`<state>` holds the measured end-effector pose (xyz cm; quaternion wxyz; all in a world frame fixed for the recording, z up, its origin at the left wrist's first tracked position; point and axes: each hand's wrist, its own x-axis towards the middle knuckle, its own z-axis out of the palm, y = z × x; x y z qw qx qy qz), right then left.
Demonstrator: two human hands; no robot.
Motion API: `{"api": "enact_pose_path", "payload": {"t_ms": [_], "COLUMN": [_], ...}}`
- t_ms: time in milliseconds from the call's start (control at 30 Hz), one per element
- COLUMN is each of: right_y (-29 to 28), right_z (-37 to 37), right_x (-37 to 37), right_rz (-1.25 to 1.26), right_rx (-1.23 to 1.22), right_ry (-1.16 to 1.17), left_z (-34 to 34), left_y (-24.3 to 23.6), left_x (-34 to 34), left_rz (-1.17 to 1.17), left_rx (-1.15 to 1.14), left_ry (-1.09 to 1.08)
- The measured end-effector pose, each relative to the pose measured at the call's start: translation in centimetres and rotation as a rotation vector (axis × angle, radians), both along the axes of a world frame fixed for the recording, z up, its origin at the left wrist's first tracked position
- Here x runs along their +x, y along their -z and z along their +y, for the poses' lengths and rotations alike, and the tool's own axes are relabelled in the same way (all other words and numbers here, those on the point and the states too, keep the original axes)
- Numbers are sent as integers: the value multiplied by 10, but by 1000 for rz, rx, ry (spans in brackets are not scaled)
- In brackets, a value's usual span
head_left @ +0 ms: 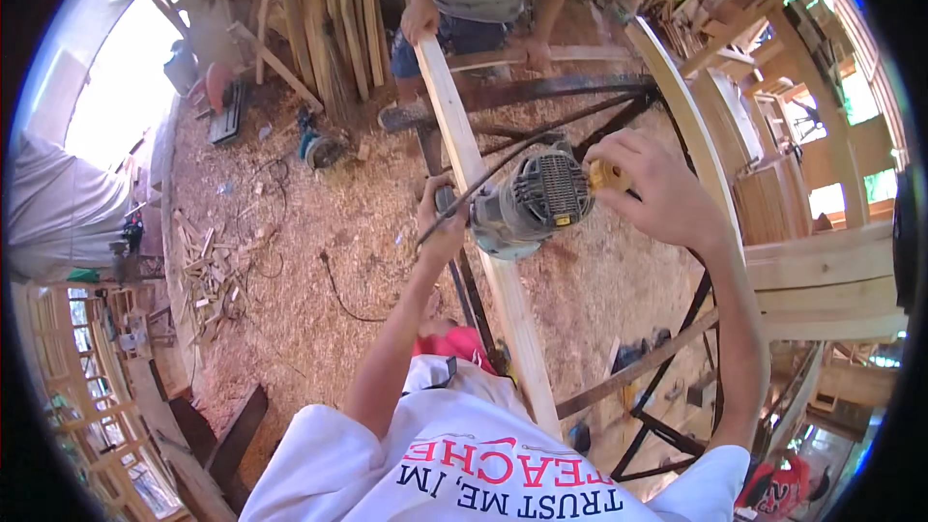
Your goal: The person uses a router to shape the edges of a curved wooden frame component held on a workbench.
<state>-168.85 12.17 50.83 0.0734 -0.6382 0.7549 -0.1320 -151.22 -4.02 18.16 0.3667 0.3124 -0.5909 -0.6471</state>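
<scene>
A handheld router (532, 203) with a dark vented motor housing rests on a long, pale wooden board (517, 314). My left hand (440, 222) is wrapped round the dark handle on its left side, where the black power cord (498, 164) also passes. My right hand (652, 184) is closed round the yellowish knob (607, 175) on the other side. The router's base hides the stretch of board beneath it. At the far end, a co-worker's hand (419, 19) grips the board's tip.
A dark metal frame (580, 87) stands under the board, with a second curved board (691, 121) along its right. Shavings cover the floor (290, 300). A blue-green power tool (319, 147) lies at left, near upright planks (324, 19) and wood scraps (208, 275).
</scene>
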Motion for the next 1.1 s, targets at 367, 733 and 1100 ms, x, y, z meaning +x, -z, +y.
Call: {"api": "enact_pose_path", "payload": {"t_ms": [367,733,1100], "right_y": [-12,71,314], "right_z": [-3,19,45], "right_x": [20,-59,-62], "right_rz": [14,-550,-562], "right_rx": [-18,-371,-446], "right_ry": [250,638,624], "left_z": [0,-2,-2], "left_y": [-51,-37,-51], "left_x": [5,8,18], "left_rz": [-171,-24,-165], "left_rx": [-211,-113,74], "left_ry": [-71,64,138]}}
